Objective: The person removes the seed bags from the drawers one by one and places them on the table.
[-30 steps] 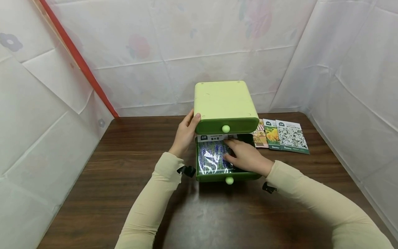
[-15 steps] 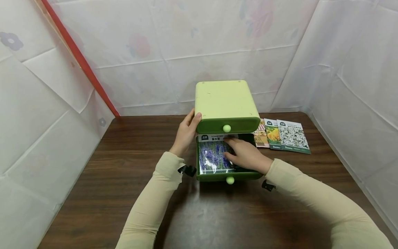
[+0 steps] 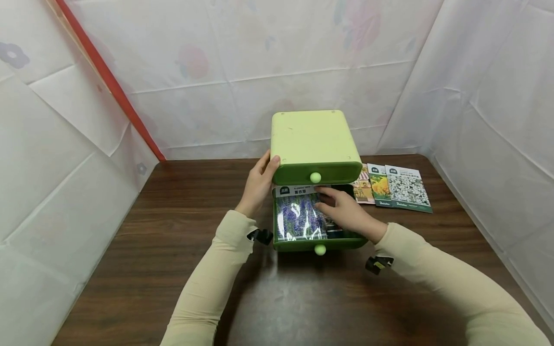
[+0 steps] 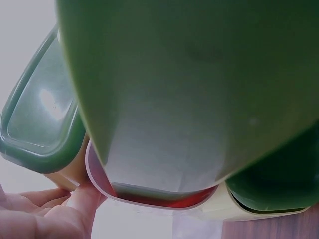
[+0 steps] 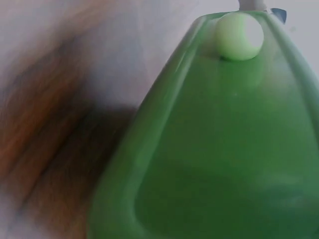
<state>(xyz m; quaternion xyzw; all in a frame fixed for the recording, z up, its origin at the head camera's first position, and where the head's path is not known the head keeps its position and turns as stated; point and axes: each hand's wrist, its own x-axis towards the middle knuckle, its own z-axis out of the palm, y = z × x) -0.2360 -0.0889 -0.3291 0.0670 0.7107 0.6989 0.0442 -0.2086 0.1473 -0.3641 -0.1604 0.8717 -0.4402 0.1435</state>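
Note:
A light-green cabinet [image 3: 313, 137] with dark green drawers stands on the wooden table. Its upper drawer [image 3: 298, 174] is closed; below it a drawer [image 3: 296, 246] with a round knob is pulled out. In it lies a flower seed packet [image 3: 294, 216] with purple blossoms, and a darker printed piece [image 3: 334, 229] shows at its right. My left hand [image 3: 255, 187] rests against the cabinet's left side, thumb at the front corner. My right hand [image 3: 348, 211] is over the drawer, thumb and fingers apart at the packet's right edge. The right wrist view shows only the drawer front [image 5: 219, 149] and knob.
To the cabinet's right lie a white-flower seed packet [image 3: 408, 190], a yellow-flower packet [image 3: 380, 188] and an orange illustrated packet [image 3: 363, 186], partly hidden. Another green drawer [image 4: 279, 184] appears at the lower right in the left wrist view. White sheeting [image 3: 242, 110] surrounds the table.
My right hand has lifted slightly and shifted right off the purple-flower packet, uncovering more of it and the darker piece beside it. My left hand keeps its place on the cabinet.

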